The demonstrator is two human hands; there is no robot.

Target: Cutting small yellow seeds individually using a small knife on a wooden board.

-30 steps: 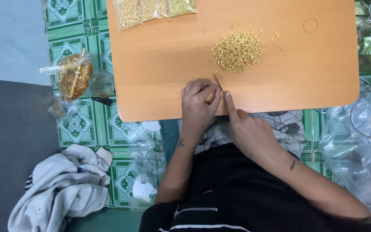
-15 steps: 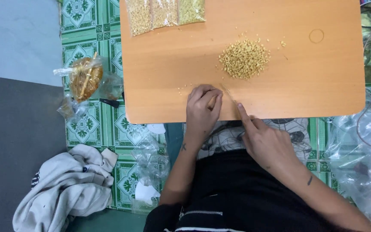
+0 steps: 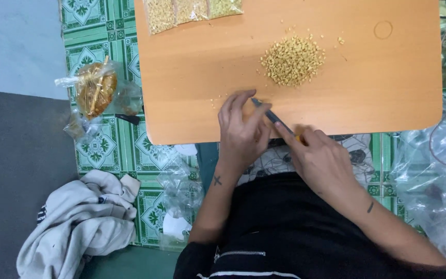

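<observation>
Now the right hand has its grip clenched on a thin dark tool. The left hand lies curled just beside its tip, holding nothing visible. Beyond both, a pile of yellow grains rests on the desk.

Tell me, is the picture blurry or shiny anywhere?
Head view: mostly sharp, evenly lit; the table shows a soft sheen, no hard glare. Plastic bags at right glint and look hazy. The hands, left hand and right hand, are slightly soft, casting only faint shadows by the grain pile.

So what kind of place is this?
Probably a home floor used for hand work: a low wooden table on green tiles, plastic bags and cloth lying around, grains piled up.
</observation>
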